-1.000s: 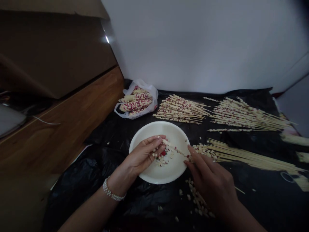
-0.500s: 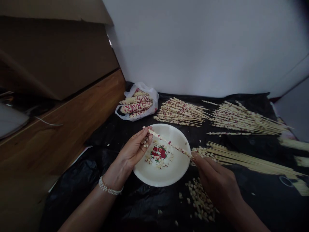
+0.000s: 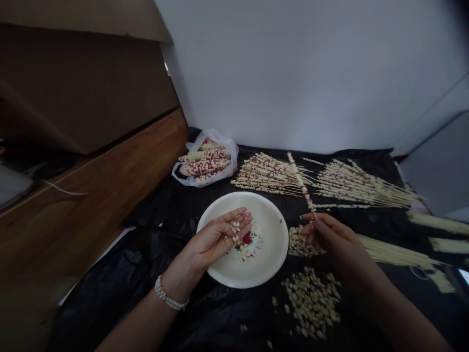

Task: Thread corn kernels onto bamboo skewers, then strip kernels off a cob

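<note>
My left hand (image 3: 223, 237) is palm up over the white bowl (image 3: 275, 264), fingers stretched out, with several loose corn kernels (image 3: 235, 227) resting on them. More kernels lie in the bowl, around a red and green printed motif on its bottom. My right hand (image 3: 331, 237) is closed, pinching the bare lower end of a skewer of corn kernels (image 3: 302, 186). The skewer points up and away, threaded with cream and some dark red kernels. Beside and partly behind the right hand lies a pile of kernels (image 3: 302, 242). A paler pile of kernels (image 3: 313, 303) lies nearer me.
Corn cobs (image 3: 205, 167) sit in a white plastic bag (image 3: 231, 151) at the back. Two bundles of filled skewers (image 3: 260, 173) (image 3: 351, 183) lie on black plastic sheeting (image 3: 154, 264). Bare sticks (image 3: 395, 252) and stripped cobs (image 3: 439, 224) are at right. A cardboard box (image 3: 84, 83) stands left.
The filled skewer has left my left hand and swung upright to the right in my right hand. My left hand has opened out flat, showing its kernels.
</note>
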`<state>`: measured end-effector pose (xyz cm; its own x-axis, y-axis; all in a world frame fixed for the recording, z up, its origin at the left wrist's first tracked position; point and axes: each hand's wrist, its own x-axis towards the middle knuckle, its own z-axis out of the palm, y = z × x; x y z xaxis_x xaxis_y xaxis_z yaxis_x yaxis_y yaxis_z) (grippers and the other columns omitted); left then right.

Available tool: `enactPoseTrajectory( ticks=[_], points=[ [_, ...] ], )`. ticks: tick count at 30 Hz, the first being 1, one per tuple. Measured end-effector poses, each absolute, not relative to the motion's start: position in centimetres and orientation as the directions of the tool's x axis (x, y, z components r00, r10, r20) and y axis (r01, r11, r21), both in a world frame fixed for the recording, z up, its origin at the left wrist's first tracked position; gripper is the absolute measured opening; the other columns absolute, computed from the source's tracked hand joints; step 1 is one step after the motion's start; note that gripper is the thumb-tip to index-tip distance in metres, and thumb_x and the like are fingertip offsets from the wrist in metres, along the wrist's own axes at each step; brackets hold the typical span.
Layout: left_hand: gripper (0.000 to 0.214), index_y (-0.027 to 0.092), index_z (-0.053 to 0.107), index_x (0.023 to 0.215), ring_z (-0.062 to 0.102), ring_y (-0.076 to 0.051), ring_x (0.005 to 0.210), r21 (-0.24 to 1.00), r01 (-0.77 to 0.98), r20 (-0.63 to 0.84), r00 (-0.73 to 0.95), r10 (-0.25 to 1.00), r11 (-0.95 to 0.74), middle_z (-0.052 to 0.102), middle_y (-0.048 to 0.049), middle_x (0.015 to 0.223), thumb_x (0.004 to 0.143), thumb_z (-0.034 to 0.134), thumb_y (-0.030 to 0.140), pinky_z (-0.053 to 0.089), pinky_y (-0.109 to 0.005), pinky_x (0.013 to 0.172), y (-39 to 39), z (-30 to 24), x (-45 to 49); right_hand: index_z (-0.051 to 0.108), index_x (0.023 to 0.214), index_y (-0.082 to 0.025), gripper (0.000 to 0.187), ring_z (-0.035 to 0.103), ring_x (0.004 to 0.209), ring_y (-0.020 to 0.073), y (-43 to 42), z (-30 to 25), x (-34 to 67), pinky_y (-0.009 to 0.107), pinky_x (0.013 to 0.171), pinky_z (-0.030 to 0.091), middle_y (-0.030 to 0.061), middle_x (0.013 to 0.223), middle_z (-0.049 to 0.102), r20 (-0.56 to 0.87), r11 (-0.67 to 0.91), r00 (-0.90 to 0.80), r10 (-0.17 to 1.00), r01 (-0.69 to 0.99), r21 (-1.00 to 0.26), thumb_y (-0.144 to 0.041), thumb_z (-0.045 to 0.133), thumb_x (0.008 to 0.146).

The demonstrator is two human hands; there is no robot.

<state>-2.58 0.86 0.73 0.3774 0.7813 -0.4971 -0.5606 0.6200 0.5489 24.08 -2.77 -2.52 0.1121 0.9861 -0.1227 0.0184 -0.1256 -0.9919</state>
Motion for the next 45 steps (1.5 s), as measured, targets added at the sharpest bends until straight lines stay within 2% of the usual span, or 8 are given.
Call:
enactPoseTrajectory(
  ticks=[5,10,15,17,23,29,36,45],
  points=[
    [0.037,0.012,0.067,0.104,0.062,-0.020,0.115,0.516,-0.552,-0.525,0.400,0.751,0.655,0.070,-0.0122,0.111,0.075,0.054,-0.009,0.049,-0.029,0.098,1.3,0.5,-3.4,0.070,0.097,-0.019,0.035,0.056,0.057,0.0119,-1.8,-1.9,24.0,0.021,0.046,0.038,0.0046,0.079,0.069,-0.310,-0.311,-0.019,0.950,-0.096,-0.946,-0.048,0.070,0.077],
    [0.034,0.008,0.063,0.113,0.066,-0.018,0.107,0.477,-0.553,-0.541,0.429,0.724,0.683,0.070,-0.0137,0.109,0.082,0.055,-0.002,0.050,-0.027,0.097,1.5,0.3,-3.8,0.070,0.103,-0.019,0.040,0.025,0.037,0.0027,-2.4,-2.7,23.1,0.019,0.037,0.012,-0.0010,0.066,0.062,-0.378,-0.388,-0.109,0.919,-0.095,-0.917,-0.049,0.068,0.078],
    [0.032,0.010,0.065,0.108,0.065,-0.019,0.109,0.490,-0.545,-0.528,0.435,0.729,0.681,0.071,-0.0126,0.106,0.079,0.059,-0.002,0.051,-0.026,0.094,1.4,0.3,-3.7,0.064,0.115,-0.016,0.049,0.033,0.040,0.0047,-2.4,-3.2,25.3,0.021,0.039,0.022,0.0019,0.073,0.065,-0.273,-0.260,-0.027,0.962,0.229,-0.938,-0.054,0.053,0.087],
    [0.030,0.010,0.066,0.105,0.065,-0.019,0.107,0.498,-0.541,-0.524,0.436,0.732,0.678,0.072,-0.0120,0.103,0.078,0.061,-0.001,0.052,-0.026,0.092,1.4,0.3,-3.8,0.062,0.120,-0.016,0.053,0.041,0.042,0.0085,-1.3,-3.0,26.4,0.023,0.041,0.031,0.0036,0.076,0.068,-0.148,-0.113,-0.006,0.989,0.623,-0.774,-0.053,0.036,0.094],
    [0.030,0.009,0.066,0.106,0.069,-0.016,0.096,0.480,-0.552,-0.525,0.442,0.727,0.682,0.072,-0.0105,0.100,0.079,0.060,-0.002,0.054,-0.024,0.088,1.5,0.3,-4.1,0.069,0.103,-0.017,0.028,0.065,0.079,0.0214,4.6,-2.1,26.9,0.030,0.066,0.047,0.0087,0.085,0.071,0.013,-0.041,0.052,0.999,0.897,-0.441,-0.027,0.047,0.091],
    [0.027,0.010,0.067,0.102,0.070,-0.014,0.090,0.490,-0.556,-0.532,0.420,0.735,0.672,0.073,-0.0081,0.092,0.079,0.060,-0.001,0.054,-0.022,0.084,1.5,0.5,-4.4,0.056,0.121,-0.017,0.034,0.061,0.100,0.0218,10.2,-2.0,24.1,0.043,0.084,0.052,0.0091,0.120,0.059,0.060,-0.051,0.058,0.997,0.992,-0.114,-0.035,0.058,0.092],
    [0.024,0.016,0.071,0.097,0.067,-0.018,0.102,0.570,-0.510,-0.510,0.395,0.764,0.644,0.074,-0.0061,0.099,0.078,0.065,0.004,0.051,-0.028,0.093,1.7,0.3,-4.9,0.055,0.121,-0.016,0.035,0.061,0.100,0.0220,12.0,-1.8,23.4,0.043,0.083,0.052,0.0097,0.121,0.058,0.086,-0.010,0.006,0.996,0.999,0.041,-0.035,0.058,0.092],
    [0.042,0.024,0.066,0.122,0.049,-0.027,0.129,0.975,0.112,-0.222,0.537,0.814,0.192,0.060,-0.0076,0.134,0.095,0.041,0.044,0.034,-0.044,0.110,0.9,1.4,-3.8,0.068,0.097,-0.020,0.027,0.065,0.086,0.0224,5.8,-1.4,25.8,0.030,0.067,0.044,0.0088,0.099,0.068,0.144,0.114,-0.112,0.983,0.993,-0.008,-0.031,0.043,0.095]
  ],
)
